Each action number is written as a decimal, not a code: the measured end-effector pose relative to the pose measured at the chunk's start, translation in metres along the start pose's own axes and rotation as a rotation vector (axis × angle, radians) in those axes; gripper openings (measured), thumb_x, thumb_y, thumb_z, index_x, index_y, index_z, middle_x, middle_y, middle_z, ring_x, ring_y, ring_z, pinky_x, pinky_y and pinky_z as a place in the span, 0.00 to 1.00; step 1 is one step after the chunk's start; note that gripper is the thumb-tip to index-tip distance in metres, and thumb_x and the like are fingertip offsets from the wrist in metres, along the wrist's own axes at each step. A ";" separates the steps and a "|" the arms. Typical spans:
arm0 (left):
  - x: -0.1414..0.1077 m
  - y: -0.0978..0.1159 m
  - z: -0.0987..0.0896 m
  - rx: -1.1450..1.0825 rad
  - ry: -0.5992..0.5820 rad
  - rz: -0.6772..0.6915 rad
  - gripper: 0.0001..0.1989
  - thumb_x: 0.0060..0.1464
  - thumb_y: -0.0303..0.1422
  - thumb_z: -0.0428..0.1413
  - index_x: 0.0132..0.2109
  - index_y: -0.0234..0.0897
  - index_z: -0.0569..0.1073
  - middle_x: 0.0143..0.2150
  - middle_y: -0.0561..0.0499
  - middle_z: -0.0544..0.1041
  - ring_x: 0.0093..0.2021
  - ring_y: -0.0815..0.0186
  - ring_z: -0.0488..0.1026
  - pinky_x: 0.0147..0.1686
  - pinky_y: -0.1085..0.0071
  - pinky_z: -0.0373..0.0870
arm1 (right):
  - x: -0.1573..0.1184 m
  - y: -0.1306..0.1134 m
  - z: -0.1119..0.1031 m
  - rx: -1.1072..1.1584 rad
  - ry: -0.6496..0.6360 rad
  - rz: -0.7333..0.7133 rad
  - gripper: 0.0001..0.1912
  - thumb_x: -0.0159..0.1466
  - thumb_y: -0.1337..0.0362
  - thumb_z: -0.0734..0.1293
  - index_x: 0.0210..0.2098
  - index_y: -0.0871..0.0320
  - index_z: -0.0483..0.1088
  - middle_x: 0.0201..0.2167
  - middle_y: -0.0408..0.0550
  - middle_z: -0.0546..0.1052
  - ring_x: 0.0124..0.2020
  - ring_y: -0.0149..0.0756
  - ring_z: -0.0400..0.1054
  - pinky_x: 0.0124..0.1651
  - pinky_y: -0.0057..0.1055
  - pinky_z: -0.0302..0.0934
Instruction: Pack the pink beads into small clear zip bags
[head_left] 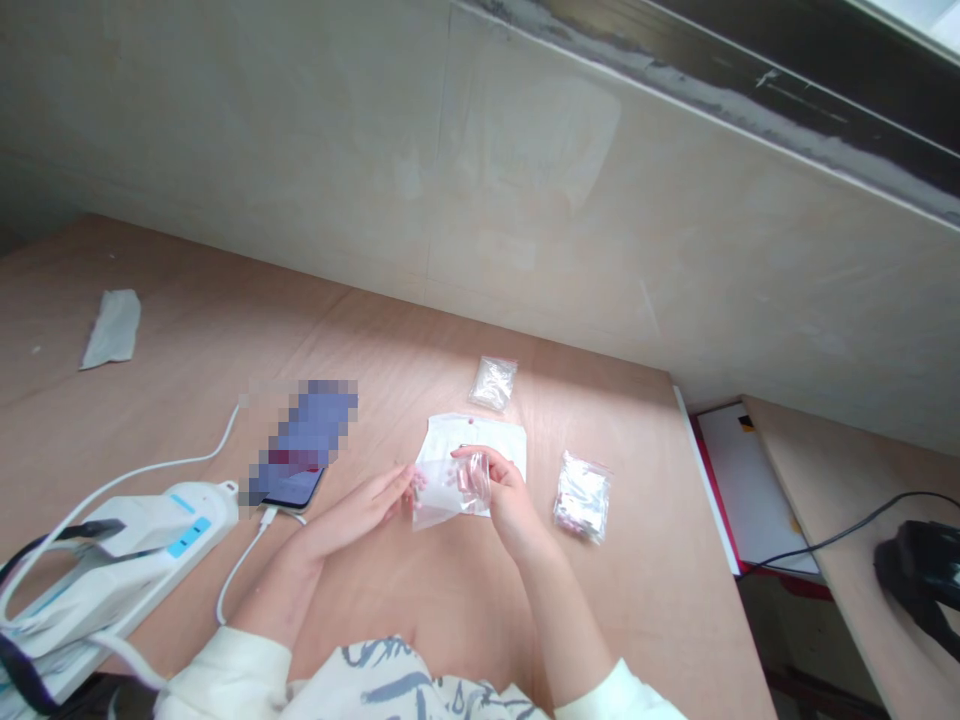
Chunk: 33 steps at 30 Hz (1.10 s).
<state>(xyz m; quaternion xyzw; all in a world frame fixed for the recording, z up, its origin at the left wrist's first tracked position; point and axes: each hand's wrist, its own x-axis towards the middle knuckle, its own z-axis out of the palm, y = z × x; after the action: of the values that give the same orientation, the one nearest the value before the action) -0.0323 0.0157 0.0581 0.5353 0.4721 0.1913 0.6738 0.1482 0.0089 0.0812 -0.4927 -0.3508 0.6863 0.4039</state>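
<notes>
Between my two hands is a clear plastic bag (442, 497), held above the table. My left hand (381, 500) pinches its left edge. At the bag's right end, the fingers of my right hand (499, 482) grip the plastic from above. Pinkish patches show through the bag; I cannot make out what they are. Under and behind it lies a white sheet of paper (491, 432) with a small reddish dot near its top. Just beyond the paper is a small clear packet (494, 383). Right of my right hand lies a shiny zip bag (583, 498) with small contents.
On the left are a phone (296, 485) with a white cable plugged in and a white power strip (199, 515) with chargers. A whitish scrap (114, 327) lies farther back. A wall (337, 180) borders the table (637, 600). Across a gap at right is another desk (847, 480).
</notes>
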 end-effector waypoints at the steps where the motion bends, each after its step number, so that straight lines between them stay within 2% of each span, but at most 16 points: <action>1: -0.001 -0.005 0.000 -0.043 -0.061 -0.019 0.20 0.53 0.46 0.39 0.31 0.34 0.65 0.23 0.55 0.63 0.20 0.74 0.54 0.20 0.77 0.52 | 0.002 0.004 0.000 0.010 0.009 0.002 0.12 0.51 0.59 0.63 0.33 0.58 0.65 0.19 0.39 0.64 0.19 0.25 0.57 0.19 0.22 0.51; 3: -0.002 -0.013 0.000 -0.130 -0.111 -0.021 0.19 0.53 0.45 0.41 0.32 0.33 0.64 0.22 0.56 0.62 0.19 0.76 0.51 0.19 0.78 0.49 | 0.007 0.013 0.000 0.002 0.082 0.025 0.14 0.50 0.58 0.64 0.34 0.58 0.63 0.18 0.38 0.64 0.17 0.25 0.56 0.17 0.22 0.49; 6: 0.000 -0.018 -0.001 -0.188 -0.069 -0.029 0.17 0.51 0.45 0.44 0.31 0.34 0.61 0.22 0.58 0.60 0.17 0.78 0.47 0.17 0.80 0.44 | 0.010 0.029 -0.003 -0.068 0.263 0.042 0.15 0.50 0.54 0.63 0.31 0.56 0.57 0.16 0.37 0.64 0.13 0.24 0.54 0.14 0.21 0.47; 8: 0.002 -0.020 -0.004 -0.175 -0.027 -0.066 0.17 0.50 0.46 0.45 0.29 0.34 0.60 0.22 0.59 0.58 0.17 0.78 0.46 0.16 0.80 0.41 | 0.007 0.038 -0.006 -0.103 0.317 0.033 0.15 0.51 0.52 0.61 0.29 0.56 0.56 0.17 0.37 0.66 0.13 0.24 0.54 0.13 0.21 0.47; 13: 0.006 -0.023 -0.006 -0.083 0.058 -0.124 0.19 0.47 0.48 0.46 0.26 0.35 0.59 0.20 0.60 0.58 0.16 0.78 0.48 0.15 0.81 0.40 | -0.002 0.048 -0.011 -0.176 0.219 0.069 0.14 0.51 0.53 0.62 0.23 0.57 0.57 0.18 0.40 0.68 0.12 0.22 0.52 0.12 0.21 0.44; 18: 0.005 -0.017 -0.005 0.007 0.123 -0.059 0.21 0.47 0.49 0.45 0.22 0.35 0.58 0.17 0.60 0.56 0.16 0.77 0.48 0.15 0.79 0.43 | -0.001 0.049 -0.016 -0.157 0.191 0.046 0.12 0.50 0.57 0.63 0.22 0.59 0.60 0.16 0.39 0.67 0.10 0.20 0.48 0.11 0.21 0.39; 25: 0.008 0.006 0.003 0.033 0.181 0.051 0.19 0.47 0.47 0.46 0.23 0.34 0.62 0.17 0.59 0.54 0.19 0.74 0.50 0.19 0.77 0.47 | 0.001 0.053 -0.020 -0.086 0.202 0.068 0.11 0.49 0.57 0.63 0.22 0.59 0.59 0.15 0.39 0.68 0.09 0.21 0.51 0.10 0.20 0.40; 33: 0.016 0.013 0.013 0.090 0.179 0.108 0.18 0.49 0.45 0.45 0.23 0.35 0.62 0.20 0.58 0.55 0.21 0.73 0.52 0.21 0.77 0.50 | 0.004 0.057 -0.023 -0.043 0.235 0.024 0.11 0.48 0.58 0.63 0.22 0.58 0.59 0.14 0.38 0.68 0.08 0.20 0.49 0.11 0.21 0.38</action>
<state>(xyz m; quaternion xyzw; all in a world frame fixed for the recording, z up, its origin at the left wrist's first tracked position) -0.0110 0.0252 0.0628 0.5705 0.5089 0.2527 0.5930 0.1577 -0.0102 0.0237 -0.5825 -0.3099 0.6210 0.4231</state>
